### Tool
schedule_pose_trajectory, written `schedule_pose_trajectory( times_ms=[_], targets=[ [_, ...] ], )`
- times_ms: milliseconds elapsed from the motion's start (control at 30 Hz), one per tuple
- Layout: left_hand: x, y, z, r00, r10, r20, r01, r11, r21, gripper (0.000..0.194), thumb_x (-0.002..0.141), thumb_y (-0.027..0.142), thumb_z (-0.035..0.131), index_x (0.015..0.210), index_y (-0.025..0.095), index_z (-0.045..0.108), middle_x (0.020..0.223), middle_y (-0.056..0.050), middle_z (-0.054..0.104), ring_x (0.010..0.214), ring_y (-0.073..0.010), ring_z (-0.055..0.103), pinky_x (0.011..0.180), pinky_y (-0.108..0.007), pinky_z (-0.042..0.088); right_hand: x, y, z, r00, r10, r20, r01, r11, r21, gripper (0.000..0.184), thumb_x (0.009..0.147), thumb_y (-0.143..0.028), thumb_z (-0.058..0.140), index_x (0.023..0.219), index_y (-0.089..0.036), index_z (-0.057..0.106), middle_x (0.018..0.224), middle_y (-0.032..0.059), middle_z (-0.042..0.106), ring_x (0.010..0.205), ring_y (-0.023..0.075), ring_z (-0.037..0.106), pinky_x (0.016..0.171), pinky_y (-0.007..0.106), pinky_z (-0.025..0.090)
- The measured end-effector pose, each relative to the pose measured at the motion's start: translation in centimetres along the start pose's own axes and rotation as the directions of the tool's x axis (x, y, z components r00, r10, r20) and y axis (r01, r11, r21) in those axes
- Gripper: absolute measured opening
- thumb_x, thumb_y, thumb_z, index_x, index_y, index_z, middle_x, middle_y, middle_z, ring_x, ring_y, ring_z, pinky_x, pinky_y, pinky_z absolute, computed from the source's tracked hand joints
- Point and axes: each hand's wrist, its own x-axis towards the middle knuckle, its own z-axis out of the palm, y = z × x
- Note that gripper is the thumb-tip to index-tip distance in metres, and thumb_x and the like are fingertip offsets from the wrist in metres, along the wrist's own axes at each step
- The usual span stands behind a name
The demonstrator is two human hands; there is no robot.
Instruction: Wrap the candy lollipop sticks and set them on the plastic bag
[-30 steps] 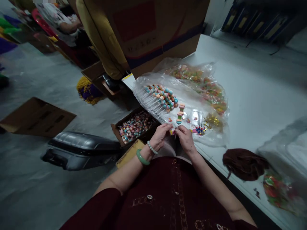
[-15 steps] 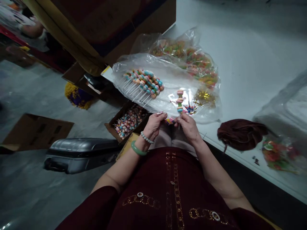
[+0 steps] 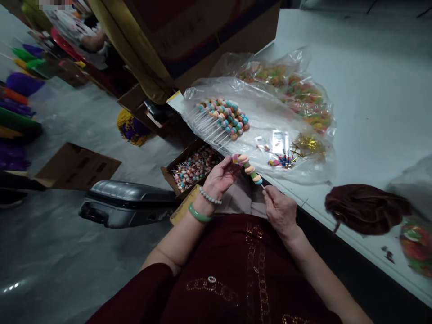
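Observation:
My right hand point(image 3: 280, 209) is closed on the thin stick of a candy skewer point(image 3: 249, 169), whose pastel pieces slant up and left. My left hand point(image 3: 221, 177) is at the skewer's upper end, thumb and fingers pinched on a small pink-and-yellow wrapper point(image 3: 235, 159). Just how far the wrapper covers the tip is hard to make out. Beyond my hands, a pile of similar candy skewers point(image 3: 226, 116) lies on a clear plastic sheet point(image 3: 263, 101), sticks pointing left. Gold twist ties point(image 3: 310, 146) and small colourful wrapper pieces point(image 3: 283, 160) lie right of the pile.
An open box of small candies on sticks point(image 3: 195, 166) stands below the table's left edge. Bags of gummy-like sweets point(image 3: 303, 94) lie behind the sheet. A dark cloth bundle point(image 3: 364, 209) sits at right. A grey suitcase point(image 3: 130, 202) is on the floor; a person point(image 3: 92, 40) is at upper left.
The skewer has tipped from upright to slanting left, its top now meeting the wrapper at my left hand. My right hand has moved lower on the stick. The view has shifted left.

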Motion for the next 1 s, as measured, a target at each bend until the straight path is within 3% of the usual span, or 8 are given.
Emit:
schedule_pose_trajectory(
  times_ms=[167, 367, 467, 533, 633, 700, 833, 1000],
  targets=[
    [-0.4, -0.1, -0.5, 0.991, 0.128, 0.034, -0.129, 0.992, 0.012, 0.01, 0.079, 0.025, 0.072, 0.079, 0.017, 0.068, 0.081, -0.005, 0.071, 0.085, -0.0184, 0.068, 0.085, -0.036, 0.056, 0.1, -0.2, -0.1, 0.98, -0.192, -0.045, 0.175, 0.952, -0.251, 0.027, 0.093, -0.022, 0.046, 0.07, -0.022, 0.061, 0.055, 0.0026, 0.056, 0.054, 0.016, 0.047, 0.057, 0.033, 0.025],
    [-0.1, 0.2, -0.9, 0.95, 0.309, 0.048, -0.311, 0.949, 0.044, 0.02, 0.068, 0.023, 0.08, 0.075, 0.014, 0.064, 0.077, -0.002, 0.07, 0.074, -0.0137, 0.067, 0.075, -0.028, 0.055, -0.1, 0.0, -0.2, 0.97, -0.242, -0.039, 0.221, 0.933, -0.284, 0.025, 0.093, -0.019, 0.045, 0.083, -0.021, 0.068, 0.054, 0.0022, 0.055, 0.053, 0.0151, 0.045, 0.056, 0.033, 0.025],
    [0.0, 0.5, -1.1, 0.929, 0.368, 0.041, -0.369, 0.928, 0.047, 0.021, 0.064, 0.02, 0.082, 0.074, 0.013, 0.065, 0.074, -0.001, 0.069, 0.071, -0.0113, 0.065, 0.071, -0.024, 0.054, -0.4, 0.3, 0.0, 0.982, -0.185, -0.039, 0.178, 0.973, -0.145, 0.024, 0.093, -0.023, 0.047, 0.084, -0.021, 0.069, 0.06, 0.0023, 0.061, 0.056, 0.0142, 0.05, 0.058, 0.03, 0.03],
    [0.0, 0.5, -1.3, 0.927, 0.371, 0.062, -0.374, 0.926, 0.054, 0.021, 0.062, 0.018, 0.083, 0.073, 0.013, 0.066, 0.072, 0.0, 0.068, 0.069, -0.0109, 0.065, 0.071, -0.024, 0.054, -0.4, 0.4, 0.1, 0.998, -0.07, -0.009, 0.07, 0.997, 0.029, 0.021, 0.093, -0.028, 0.049, 0.087, -0.021, 0.068, 0.063, 0.001, 0.063, 0.057, 0.0134, 0.054, 0.058, 0.027, 0.035],
    [0.1, 0.6, -1.7, 0.933, 0.347, 0.093, -0.354, 0.933, 0.07, 0.019, 0.063, 0.018, 0.082, 0.071, 0.013, 0.066, 0.071, -0.001, 0.068, 0.07, -0.0129, 0.066, 0.073, -0.027, 0.055, -0.3, 0.4, -0.1, 0.981, 0.147, 0.129, -0.18, 0.935, 0.304, 0.02, 0.093, -0.033, 0.051, 0.089, -0.022, 0.067, 0.057, -0.0036, 0.058, 0.05, 0.0118, 0.051, 0.054, 0.024, 0.038],
    [0.3, 0.7, -1.9, 0.942, 0.325, 0.088, -0.331, 0.941, 0.067, 0.018, 0.065, 0.019, 0.081, 0.071, 0.013, 0.065, 0.071, -0.001, 0.068, 0.07, -0.014, 0.067, 0.076, -0.029, 0.056, 0.0, 0.2, -0.3, 0.956, 0.21, 0.204, -0.276, 0.88, 0.386, 0.019, 0.092, -0.034, 0.052, 0.086, -0.022, 0.066, 0.053, -0.0055, 0.054, 0.046, 0.0113, 0.048, 0.051, 0.023, 0.037],
    [0.7, 0.6, -2.3, 0.957, 0.282, 0.063, -0.285, 0.958, 0.042, 0.014, 0.07, 0.017, 0.077, 0.074, 0.014, 0.064, 0.075, -0.002, 0.07, 0.072, -0.0143, 0.068, 0.08, -0.031, 0.056, 0.3, 0.2, -0.3, 0.957, 0.206, 0.204, -0.271, 0.885, 0.378, 0.018, 0.09, -0.033, 0.054, 0.085, -0.022, 0.067, 0.053, -0.0056, 0.053, 0.047, 0.0111, 0.048, 0.05, 0.023, 0.037],
    [1.4, 0.2, -2.5, 0.948, 0.318, 0.005, -0.318, 0.948, 0.001, 0.012, 0.072, 0.015, 0.076, 0.076, 0.014, 0.064, 0.077, -0.003, 0.071, 0.075, -0.0137, 0.069, 0.084, -0.031, 0.056, 0.0, 0.4, 0.1, 0.99, 0.135, 0.053, -0.143, 0.96, 0.239, 0.018, 0.091, -0.031, 0.053, 0.089, -0.021, 0.067, 0.058, -0.0043, 0.056, 0.051, 0.0111, 0.051, 0.055, 0.023, 0.038]
  ],
)
